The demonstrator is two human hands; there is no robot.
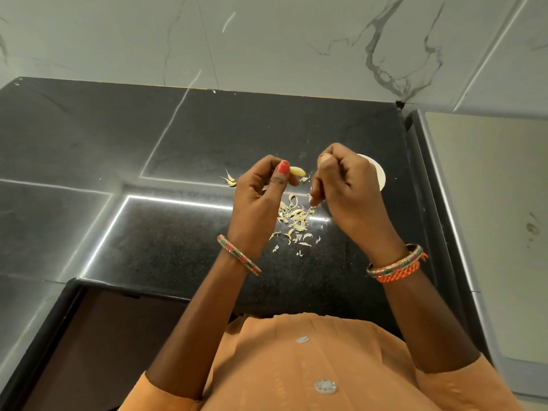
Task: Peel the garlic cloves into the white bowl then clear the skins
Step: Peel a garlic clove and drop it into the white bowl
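Observation:
My left hand (pixel 261 191) pinches a pale yellow peeled garlic clove (pixel 298 171) between thumb and fingers, above the black counter. My right hand (pixel 344 185) is curled just to its right, with a small scrap of skin (pixel 312 203) hanging below its fingers. Behind the right hand, the white bowl (pixel 378 175) shows only part of its rim, and its contents are hidden. A pile of dry garlic skins (pixel 295 219) lies on the counter below and between the hands. One stray bit of skin (pixel 229 180) lies left of the left hand.
The black speckled counter (pixel 178 238) ends at a marble-patterned wall (pixel 267 43) at the back. A pale appliance or cabinet top (pixel 489 218) runs along the right side. The counter's front edge drops off at the lower left.

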